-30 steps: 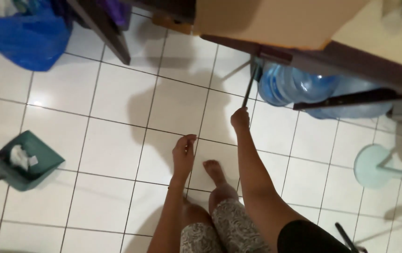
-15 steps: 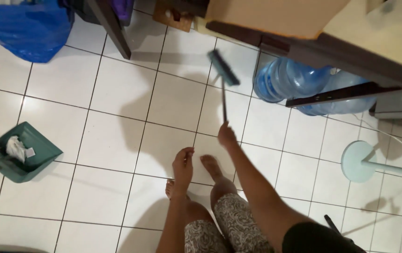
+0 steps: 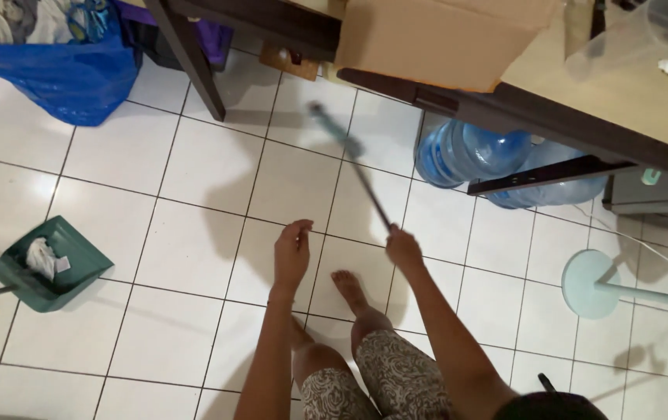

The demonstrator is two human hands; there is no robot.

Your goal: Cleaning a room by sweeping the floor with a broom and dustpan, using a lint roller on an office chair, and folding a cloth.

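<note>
In the head view, the right hand (image 3: 402, 247) is closed around the thin dark handle of a broom (image 3: 353, 167). The handle slants up and to the left from the fist, and the blurred head sits on the tiles just in front of the table edge. The left hand (image 3: 291, 253) hangs over the floor with its fingers loosely curled, holding nothing, just beside a bare foot (image 3: 347, 288).

The table (image 3: 622, 101) runs across the top right, its dark edge overhanging the floor, with a cardboard box (image 3: 443, 35) on it and a clear cup (image 3: 629, 39) nearer the corner. Two blue water jugs (image 3: 466, 152) lie under that edge, close to the right of the broom handle. A dark table leg (image 3: 190, 62) slants down at the upper left, and a blue bag (image 3: 62, 74) sits left of it.

A green dustpan (image 3: 50, 264) holding crumpled white paper rests well apart at the far left. A round pale fan base (image 3: 591, 284) stands at the right. Between the dustpan, the leg and the broom lies a wide stretch of white tiled floor (image 3: 194, 171).
</note>
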